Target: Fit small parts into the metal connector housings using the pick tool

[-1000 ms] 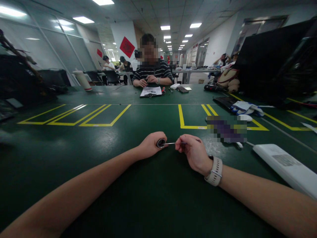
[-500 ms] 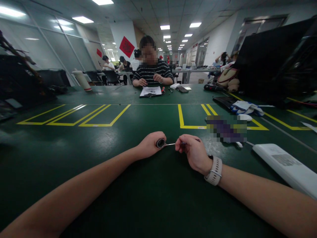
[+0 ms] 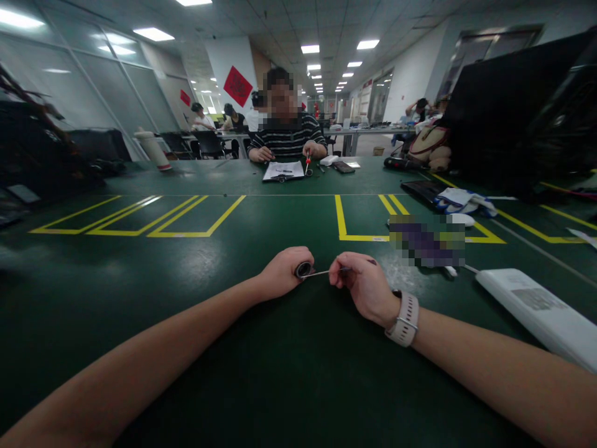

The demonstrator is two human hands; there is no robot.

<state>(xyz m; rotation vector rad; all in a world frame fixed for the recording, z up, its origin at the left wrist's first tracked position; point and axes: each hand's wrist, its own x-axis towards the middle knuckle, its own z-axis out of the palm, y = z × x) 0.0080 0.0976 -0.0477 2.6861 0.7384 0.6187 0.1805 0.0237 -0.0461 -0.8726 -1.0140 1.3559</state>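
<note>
My left hand [image 3: 282, 272] is curled round a small dark round part [image 3: 303, 269], held just above the green table [image 3: 196, 267]. My right hand [image 3: 361, 283] pinches a thin metal tool [image 3: 321, 272] whose tip reaches into the open end of that round part. A pale watch [image 3: 405, 318] sits on my right wrist. Both forearms rest low over the table, hands close together at the centre.
A long white device [image 3: 536, 311] lies right of my right arm. Gloves [image 3: 459, 202] and a black flat item [image 3: 422, 190] lie farther right. Across the table a person in a striped shirt [image 3: 286, 134] sits with a clipboard [image 3: 283, 171] and holds a red-handled tool [image 3: 308, 160]. Yellow lines [image 3: 342, 224] mark the table.
My hands have barely moved. The person across the table has picked up a red-handled tool and holds it upright.
</note>
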